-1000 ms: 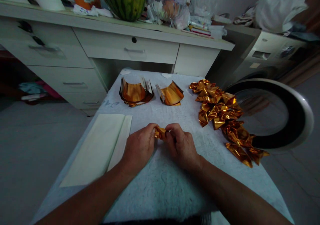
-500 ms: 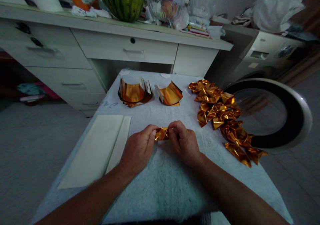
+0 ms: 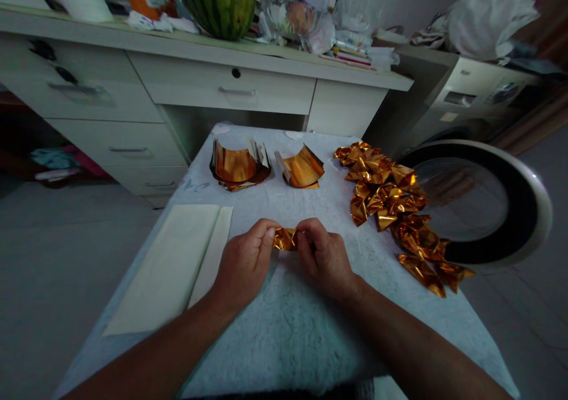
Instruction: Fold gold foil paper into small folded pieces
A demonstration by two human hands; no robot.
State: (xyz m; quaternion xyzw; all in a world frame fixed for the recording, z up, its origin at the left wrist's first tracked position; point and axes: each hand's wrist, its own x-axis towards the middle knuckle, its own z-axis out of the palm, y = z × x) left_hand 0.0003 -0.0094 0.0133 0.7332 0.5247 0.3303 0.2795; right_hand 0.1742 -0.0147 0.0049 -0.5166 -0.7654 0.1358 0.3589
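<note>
A small piece of crinkled gold foil (image 3: 285, 239) is stretched between my two hands over the cloth-covered table (image 3: 284, 341). My left hand (image 3: 248, 258) pinches its left end between thumb and fingers. At the right end, my right hand (image 3: 326, 258) is closed on the foil, its fingers curled. Beyond my hands stand two curved stacks of gold sheets, a larger one (image 3: 237, 164) on the left and a smaller one (image 3: 303, 168) beside it. Several folded gold foil pieces (image 3: 390, 202) are heaped along the table's right side.
Pale folded paper (image 3: 164, 270) lies at the table's left. Behind is a white counter (image 3: 199, 51) with drawers, holding a cut watermelon (image 3: 217, 3), a glass bowl and bags. A washing machine's open round door (image 3: 523, 205) reaches the table's right edge.
Both hands, still holding the gold foil, have shifted very slightly to the left. The stacks and the heap have not moved.
</note>
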